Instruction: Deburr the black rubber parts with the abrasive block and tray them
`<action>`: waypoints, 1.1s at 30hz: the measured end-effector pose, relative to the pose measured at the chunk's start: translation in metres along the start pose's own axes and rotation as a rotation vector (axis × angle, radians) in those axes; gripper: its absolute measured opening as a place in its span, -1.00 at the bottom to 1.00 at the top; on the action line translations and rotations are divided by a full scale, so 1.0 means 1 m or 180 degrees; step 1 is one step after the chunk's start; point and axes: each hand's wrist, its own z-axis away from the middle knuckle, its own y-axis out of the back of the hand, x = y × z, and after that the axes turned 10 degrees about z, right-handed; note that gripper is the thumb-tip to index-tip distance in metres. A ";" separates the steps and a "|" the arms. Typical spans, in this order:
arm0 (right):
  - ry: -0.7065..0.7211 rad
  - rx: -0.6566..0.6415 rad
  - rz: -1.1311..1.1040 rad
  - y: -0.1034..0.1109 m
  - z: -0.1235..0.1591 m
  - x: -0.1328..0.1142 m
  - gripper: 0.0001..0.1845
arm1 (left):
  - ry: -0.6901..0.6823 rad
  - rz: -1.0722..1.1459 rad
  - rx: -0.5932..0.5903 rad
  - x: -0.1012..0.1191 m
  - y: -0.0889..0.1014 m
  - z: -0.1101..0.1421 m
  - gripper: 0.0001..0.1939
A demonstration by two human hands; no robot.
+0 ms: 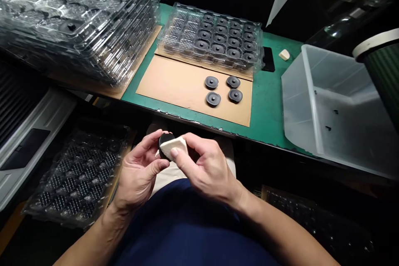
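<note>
Between thumb and fingers, my left hand (139, 168) grips a round black part (165, 139) by its edge, above my lap. My right hand (208, 164) is closed on a cream-coloured sponge block (176, 147), which lies against the face of that part and hides much of it. Beyond my hands, on a brown cardboard sheet (174, 83), several dark round discs with small centre studs lie flat, one being the near-left disc (213, 99). Behind them a clear plastic tray (190, 29) holds similar discs in its middle and right columns; its left columns show bare pockets.
A tall stack of clear trays (93, 45) stands at the left on cardboard. Right on the green table (268, 104) is a translucent bin (296, 99) with small black bits. A second sponge piece (284, 54) lies near it. Another clear tray (77, 174) sits lower left.
</note>
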 end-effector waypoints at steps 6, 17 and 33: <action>0.0528 0.0265 0.1183 0.006 -0.002 0.002 -0.73 | -0.0025 0.0052 -0.0031 0.016 -0.001 0.002 -0.48; 0.1475 -0.0327 0.2140 0.014 -0.004 0.013 -0.73 | 0.1761 0.0429 -0.0348 0.014 0.031 -0.001 -0.72; 0.0778 0.0150 0.1713 0.006 -0.002 0.027 -0.69 | 0.1157 0.0575 0.0106 0.005 0.025 -0.010 -0.54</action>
